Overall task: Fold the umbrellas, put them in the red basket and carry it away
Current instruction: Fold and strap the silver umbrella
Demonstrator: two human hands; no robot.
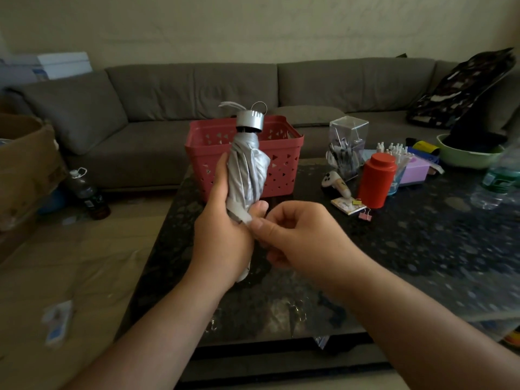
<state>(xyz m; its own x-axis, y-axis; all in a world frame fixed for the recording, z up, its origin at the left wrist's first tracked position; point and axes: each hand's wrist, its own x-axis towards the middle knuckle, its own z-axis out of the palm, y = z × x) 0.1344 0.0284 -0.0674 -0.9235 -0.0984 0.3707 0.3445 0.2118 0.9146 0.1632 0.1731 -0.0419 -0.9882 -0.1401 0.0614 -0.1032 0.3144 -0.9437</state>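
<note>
Umbrella point(247, 167): silver, collapsed and bunched, held near upright in front of you over the near-left part of the table; its silver cap with a wire loop and a pale cord points up, overlapping the basket behind it
Strap point(244, 216): short silver tab coming off the lower canopy, leading to your right fingertips
Your left hand point(222, 235): fingers curled round the lower canopy from the left, thumb up across the front beside the strap; it grips the umbrella
Your right hand point(298, 235): fingers curled in, thumb and forefinger pinching the strap end, just beside your left thumb
Red basket point(284, 161): on the table's far edge, directly behind the umbrella, upright, triangle cut-outs in its walls; what is inside, you cannot tell
Table point(422, 235): dark, speckled, glossy top
Right of basket: clear pen box point(348, 142), red canister point(377, 180), small binder clips point(365, 213), green bowl point(467, 157), plastic bottle point(498, 181) at the far right, blurred
Behind: grey sofa point(157, 108) along the wall
Left floor: cardboard box point(25, 164), dark bottle point(87, 192)
</note>
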